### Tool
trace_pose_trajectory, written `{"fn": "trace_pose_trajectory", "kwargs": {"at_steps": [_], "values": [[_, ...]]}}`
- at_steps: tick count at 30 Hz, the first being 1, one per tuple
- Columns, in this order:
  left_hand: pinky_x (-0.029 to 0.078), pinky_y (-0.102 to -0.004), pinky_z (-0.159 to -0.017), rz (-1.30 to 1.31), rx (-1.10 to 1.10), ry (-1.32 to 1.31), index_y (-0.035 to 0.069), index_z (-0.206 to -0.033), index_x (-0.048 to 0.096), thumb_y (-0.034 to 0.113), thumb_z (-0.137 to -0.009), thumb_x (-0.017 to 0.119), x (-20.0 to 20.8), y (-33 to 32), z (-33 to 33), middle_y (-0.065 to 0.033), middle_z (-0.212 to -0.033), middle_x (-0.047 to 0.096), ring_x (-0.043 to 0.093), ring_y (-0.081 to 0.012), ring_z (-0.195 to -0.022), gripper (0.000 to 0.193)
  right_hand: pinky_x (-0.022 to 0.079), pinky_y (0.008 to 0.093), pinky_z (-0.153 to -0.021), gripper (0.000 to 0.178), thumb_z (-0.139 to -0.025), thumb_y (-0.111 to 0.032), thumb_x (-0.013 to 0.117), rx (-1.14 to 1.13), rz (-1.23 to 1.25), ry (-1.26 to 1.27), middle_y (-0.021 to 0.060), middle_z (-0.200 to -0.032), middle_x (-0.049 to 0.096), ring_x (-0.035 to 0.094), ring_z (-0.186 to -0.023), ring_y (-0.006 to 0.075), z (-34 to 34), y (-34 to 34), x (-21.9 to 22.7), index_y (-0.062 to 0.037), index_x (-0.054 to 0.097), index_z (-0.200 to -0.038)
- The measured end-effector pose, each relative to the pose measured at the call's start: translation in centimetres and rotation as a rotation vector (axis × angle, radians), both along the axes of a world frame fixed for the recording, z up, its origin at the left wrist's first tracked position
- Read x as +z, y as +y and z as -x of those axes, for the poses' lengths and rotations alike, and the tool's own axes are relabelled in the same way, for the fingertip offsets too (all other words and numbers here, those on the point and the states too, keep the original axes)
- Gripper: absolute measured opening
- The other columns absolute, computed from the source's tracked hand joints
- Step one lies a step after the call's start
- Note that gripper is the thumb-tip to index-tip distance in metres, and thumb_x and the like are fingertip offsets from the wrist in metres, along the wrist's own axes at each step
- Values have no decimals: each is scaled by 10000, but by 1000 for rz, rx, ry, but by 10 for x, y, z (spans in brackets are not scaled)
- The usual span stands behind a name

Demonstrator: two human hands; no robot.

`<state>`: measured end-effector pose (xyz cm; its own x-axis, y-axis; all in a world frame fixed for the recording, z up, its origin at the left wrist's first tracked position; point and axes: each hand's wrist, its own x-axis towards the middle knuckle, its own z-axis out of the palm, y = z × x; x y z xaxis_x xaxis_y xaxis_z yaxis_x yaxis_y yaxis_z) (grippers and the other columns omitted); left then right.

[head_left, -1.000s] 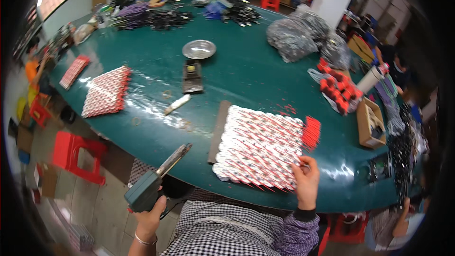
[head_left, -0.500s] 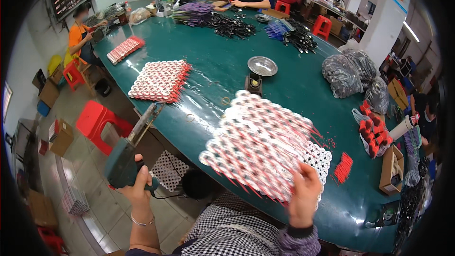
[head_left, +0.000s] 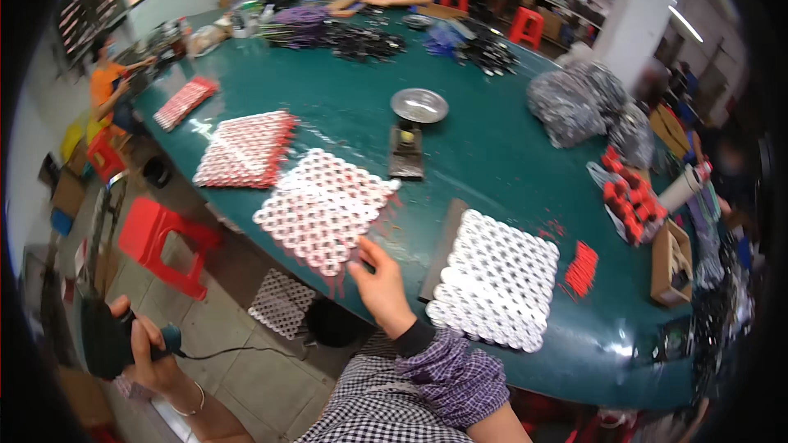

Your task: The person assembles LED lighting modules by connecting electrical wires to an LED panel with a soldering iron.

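My left hand, low on the left, is closed around the handle of a dark green corded power tool whose long metal front points up, away from the table. At the near edge of the table my right hand has its thumb and fingers on the right corner of a panel of white rings with thin red strands hanging from it. Whether that panel fully rests on the table is hard to see. To the right, another white ring panel lies partly over a brown board.
Two strand-filled panels, one larger and one smaller, lie at the left. A scale with a metal pan stands mid-table. Red strands, a cardboard box and grey bags are on the right. A red stool stands left.
My right hand has carried the red-stranded panel leftward from above the white panel, uncovering it. My left hand has swung the power tool left and lower, away from the table. The view has shifted.
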<state>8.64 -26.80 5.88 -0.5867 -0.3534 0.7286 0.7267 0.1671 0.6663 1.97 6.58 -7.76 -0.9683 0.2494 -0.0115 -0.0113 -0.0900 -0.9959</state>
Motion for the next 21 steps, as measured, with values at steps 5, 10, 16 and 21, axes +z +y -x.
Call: {"fn": "trace_pose_trajectory", "kwargs": {"at_steps": [5,10,16,21], "values": [[364,-194,-465,-226,-210,-346,-122,-1322,477,-22,-860,607,-45,75,5,-239,-1192,614,443,-79,-487,490,547,297,-871,304,-941,-31,664,210,-122,98,124,-1246,647,646,-1105,203,-62,59,85,-5,657,-1243],[399,-208,-444,-333,-466,-607,-83,-1343,474,-21,-856,624,-62,157,7,-216,-1187,621,501,-85,-527,513,530,277,-707,67,-901,-9,700,-446,-596,113,88,-909,705,672,-807,154,-131,197,90,17,725,-957],[408,-226,-430,-217,-578,-695,-64,-1359,461,-22,-841,644,-53,217,15,-217,-1168,629,507,-104,-508,551,514,387,-715,58,-859,-24,687,-691,-1182,5,112,-867,664,626,-827,293,-158,358,38,-22,713,-910],[390,-235,-411,-151,-616,-685,-56,-1362,470,-31,-802,641,-41,258,7,-205,-1120,635,484,-112,-477,586,520,418,-757,93,-828,-13,687,-573,-1340,103,107,-878,660,611,-888,308,-132,385,27,-18,723,-914]]}}
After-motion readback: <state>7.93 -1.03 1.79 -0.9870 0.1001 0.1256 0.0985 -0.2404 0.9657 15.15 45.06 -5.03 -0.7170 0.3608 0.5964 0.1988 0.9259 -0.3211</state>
